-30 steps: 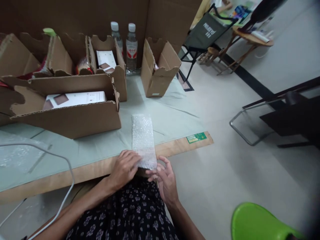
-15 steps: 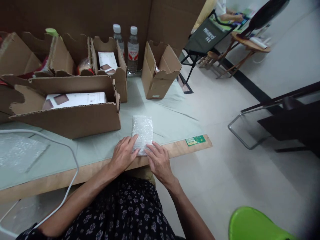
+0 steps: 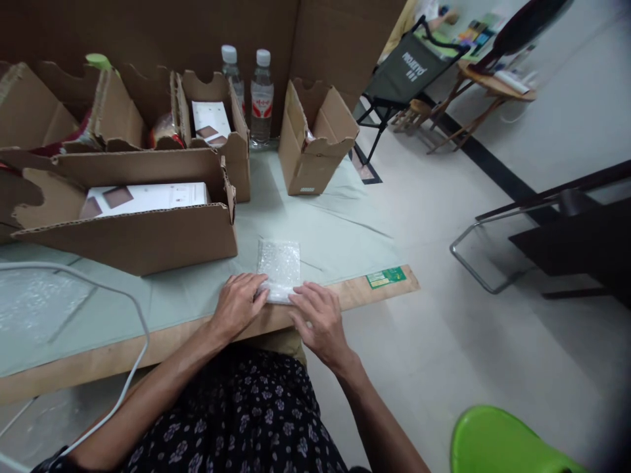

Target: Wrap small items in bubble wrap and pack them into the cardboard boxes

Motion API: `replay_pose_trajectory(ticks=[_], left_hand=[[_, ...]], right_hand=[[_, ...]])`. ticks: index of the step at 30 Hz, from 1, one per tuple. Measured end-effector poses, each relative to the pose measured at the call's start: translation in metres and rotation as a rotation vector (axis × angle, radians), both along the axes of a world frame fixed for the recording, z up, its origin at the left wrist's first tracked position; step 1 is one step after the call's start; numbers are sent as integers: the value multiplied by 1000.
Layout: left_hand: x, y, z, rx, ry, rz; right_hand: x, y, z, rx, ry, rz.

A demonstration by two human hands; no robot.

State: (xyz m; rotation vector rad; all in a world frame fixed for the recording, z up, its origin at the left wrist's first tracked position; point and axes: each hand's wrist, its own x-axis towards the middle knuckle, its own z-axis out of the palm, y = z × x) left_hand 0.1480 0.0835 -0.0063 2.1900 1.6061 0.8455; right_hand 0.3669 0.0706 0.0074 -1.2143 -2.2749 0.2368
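Observation:
A small packet wrapped in bubble wrap (image 3: 280,266) lies on the pale green table cover (image 3: 340,230) near the wooden front edge (image 3: 355,292). My left hand (image 3: 239,303) rests at the packet's near left corner, fingers curled against it. My right hand (image 3: 318,315) lies at its near right corner, fingers pressed on the wrap and the table edge. Both hands hold the packet down flat.
An open cardboard box (image 3: 133,230) with white cartons stands left of the packet. More boxes (image 3: 315,141) and two water bottles (image 3: 260,92) stand behind. A white cable (image 3: 133,315) and a bubble wrap sheet (image 3: 34,309) lie left. A green stool (image 3: 497,443) is at lower right.
The bubble wrap was long and hung over the table edge; it has been folded or rolled shorter. Both hands have moved up onto the table and now press its near end.

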Motion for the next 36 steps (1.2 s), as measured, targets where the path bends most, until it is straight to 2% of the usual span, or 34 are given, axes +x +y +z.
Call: replay_pose_trajectory(ticks=[3, 8, 10, 13, 16, 19, 22, 24, 25, 27, 29, 32, 34, 36], left_hand=[[-5, -11, 8, 62, -3, 13], [-13, -28, 16, 109, -27, -136], [-13, -23, 13, 100, -11, -104], [-10, -7, 6, 65, 53, -7], [-12, -1, 4, 20, 22, 80], [-19, -15, 9, -91, -220, 196], [-24, -35, 18, -472, -625, 312], [-23, -44, 23, -739, -942, 313], [-20, -45, 25, -812, -1087, 297], [-13, -44, 26, -848, -1320, 276], [-6, -40, 27, -841, -1471, 285], [-2, -38, 25, -862, -1604, 278], [-1, -39, 25, -831, -1655, 269], [-1, -41, 25, -798, -1681, 247]], right_hand=[[-2, 8, -6, -52, -39, 52], [-5, 19, -1, -184, 71, 142], [-6, 17, 3, -191, 69, 109], [-10, 13, 4, -94, 33, 46], [-14, 18, -2, -45, -38, 116], [-17, 30, -8, -77, 10, 100], [-21, 36, -6, -174, 157, 13], [-25, 32, 1, -270, 223, 10], [-27, 27, 4, -323, 243, 28], [-33, 18, 11, -407, 266, 73], [-36, 9, 15, -424, 293, 64], [-36, 0, 15, -404, 421, -94], [-34, -4, 11, -526, 567, -126], [-34, -6, 10, -683, 674, -72]])
